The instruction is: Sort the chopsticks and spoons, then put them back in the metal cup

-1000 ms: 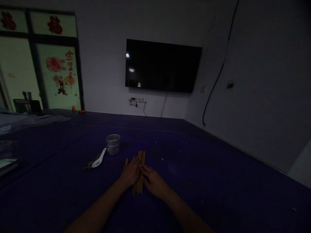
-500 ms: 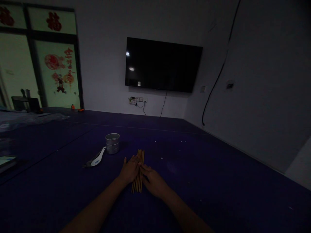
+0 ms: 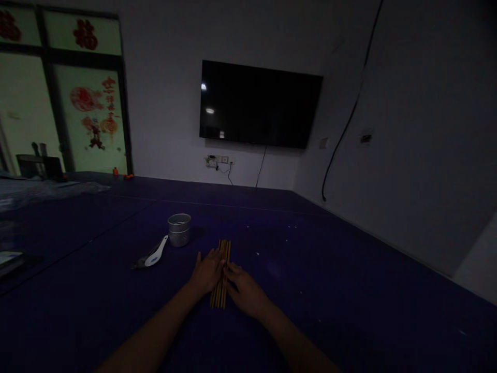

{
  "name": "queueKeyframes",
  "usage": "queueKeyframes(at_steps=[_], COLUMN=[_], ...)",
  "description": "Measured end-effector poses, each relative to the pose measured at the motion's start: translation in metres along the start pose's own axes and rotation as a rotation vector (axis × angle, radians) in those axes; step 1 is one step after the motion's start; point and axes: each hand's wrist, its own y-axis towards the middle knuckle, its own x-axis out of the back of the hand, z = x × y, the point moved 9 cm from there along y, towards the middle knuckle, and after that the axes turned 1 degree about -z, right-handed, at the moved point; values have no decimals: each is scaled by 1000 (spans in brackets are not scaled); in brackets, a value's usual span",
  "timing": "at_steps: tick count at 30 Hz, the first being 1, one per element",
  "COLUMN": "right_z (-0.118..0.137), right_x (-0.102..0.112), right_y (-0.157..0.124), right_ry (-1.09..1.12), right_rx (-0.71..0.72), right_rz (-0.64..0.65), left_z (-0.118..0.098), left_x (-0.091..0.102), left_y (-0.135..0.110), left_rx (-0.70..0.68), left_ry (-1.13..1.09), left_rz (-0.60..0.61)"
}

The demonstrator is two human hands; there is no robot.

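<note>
Several yellow-brown chopsticks (image 3: 219, 299) lie side by side on the dark blue tabletop, pointing away from me. From the left, my left hand (image 3: 205, 273) rests on them with its fingers stretched out and its thumb apart. My right hand (image 3: 244, 290) touches the bundle's right side, its fingers extended and its thumb beside the sticks. Neither hand is wrapped round the chopsticks, whose middle is partly covered by fingers. Beyond my left hand stands a silvery metal cup (image 3: 179, 231). A white soup spoon (image 3: 156, 253) lies beside it, next to a dark utensil (image 3: 142, 262) that is hard to make out.
Small white scraps (image 3: 257, 254) are scattered on the tabletop (image 3: 349, 290) to the right. A device with a lit screen (image 3: 11, 259) lies at the left edge, and clear plastic sheeting (image 3: 58, 192) farther back. A television (image 3: 260, 103) hangs on the far wall.
The chopsticks' far ends have spread slightly to the left under my hands. Both hands keep nearly the same place, and the view has shifted very slightly.
</note>
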Motion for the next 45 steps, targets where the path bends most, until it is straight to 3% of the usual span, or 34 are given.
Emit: queueKeyframes(at_steps=[13,45], right_z=[1,-8], right_x=[2,3], right_y=[0,-1], right_ry=[0,5], right_rx=[4,-76], right_rz=[-23,-11], left_z=[-2,2], left_x=[2,0], left_y=[-5,0], left_rx=[-20,7], left_ry=[40,31], left_rz=[50,26])
